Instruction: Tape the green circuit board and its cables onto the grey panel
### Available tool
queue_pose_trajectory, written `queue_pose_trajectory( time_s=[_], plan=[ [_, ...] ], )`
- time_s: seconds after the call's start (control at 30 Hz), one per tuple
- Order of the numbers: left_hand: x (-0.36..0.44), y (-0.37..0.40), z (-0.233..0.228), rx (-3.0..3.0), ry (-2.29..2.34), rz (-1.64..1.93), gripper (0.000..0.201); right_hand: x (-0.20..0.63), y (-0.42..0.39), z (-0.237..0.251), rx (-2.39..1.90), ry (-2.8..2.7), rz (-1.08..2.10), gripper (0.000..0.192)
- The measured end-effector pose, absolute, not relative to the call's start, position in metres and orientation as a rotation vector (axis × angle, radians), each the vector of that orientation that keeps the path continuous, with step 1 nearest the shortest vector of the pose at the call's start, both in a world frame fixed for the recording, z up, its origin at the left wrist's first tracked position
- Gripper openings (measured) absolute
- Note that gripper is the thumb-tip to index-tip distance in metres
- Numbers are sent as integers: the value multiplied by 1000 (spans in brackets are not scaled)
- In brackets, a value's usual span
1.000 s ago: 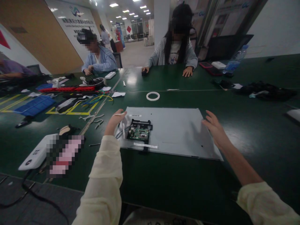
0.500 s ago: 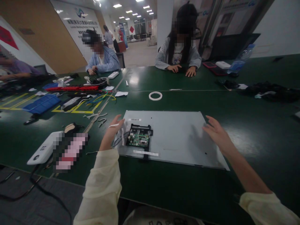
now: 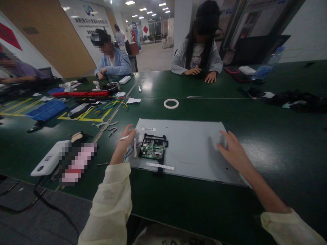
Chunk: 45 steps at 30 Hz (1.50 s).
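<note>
A flat grey metal display panel (image 3: 194, 146) lies back side up on the green table. Near its left end sits a green circuit board (image 3: 153, 151) in a black frame (image 3: 165, 143), with a strip of white tape (image 3: 160, 166) below it. My left hand (image 3: 125, 139) is at the panel's left edge, fingers stretched out and holding nothing; a white strip lies across it. Whether it touches the edge I cannot tell. My right hand (image 3: 232, 149) is open over the panel's right edge, fingers apart, its shadow falling on the metal.
A roll of white tape (image 3: 171, 103) lies beyond the panel. To the left are a white power bank (image 3: 49, 160), a computer mouse (image 3: 79, 137), a blue tray (image 3: 47, 110) and several wires. A water bottle (image 3: 268, 64) stands at the far right. Two people sit across the table.
My right hand has moved a little left, farther over the panel. My left hand stays by the left edge. The view has shifted slightly.
</note>
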<state>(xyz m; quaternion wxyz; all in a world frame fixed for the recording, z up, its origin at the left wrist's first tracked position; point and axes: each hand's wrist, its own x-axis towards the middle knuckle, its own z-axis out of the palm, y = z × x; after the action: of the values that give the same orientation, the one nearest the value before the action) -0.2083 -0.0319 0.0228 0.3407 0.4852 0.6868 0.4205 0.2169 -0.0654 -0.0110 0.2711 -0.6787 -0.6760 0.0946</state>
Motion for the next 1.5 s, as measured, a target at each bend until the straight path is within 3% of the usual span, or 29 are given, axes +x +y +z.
queue_pose_trajectory(
  time_s=[0.27, 0.43, 0.67, 1.5],
  plan=[
    [-196, -26, 14, 1884, 1816, 823, 62, 218, -66, -19, -1834, -1942, 158, 57],
    [-197, -32, 10, 2200, 1656, 399, 85, 215, -68, -21, -1912, -1999, 21, 55],
    [-207, -42, 14, 2310, 1450, 159, 108, 205, -72, -21, -1952, -2059, -10, 53],
    [-117, -51, 28, 2347, 1213, 390, 102, 202, -72, -21, -1941, -2025, 19, 58]
  ],
)
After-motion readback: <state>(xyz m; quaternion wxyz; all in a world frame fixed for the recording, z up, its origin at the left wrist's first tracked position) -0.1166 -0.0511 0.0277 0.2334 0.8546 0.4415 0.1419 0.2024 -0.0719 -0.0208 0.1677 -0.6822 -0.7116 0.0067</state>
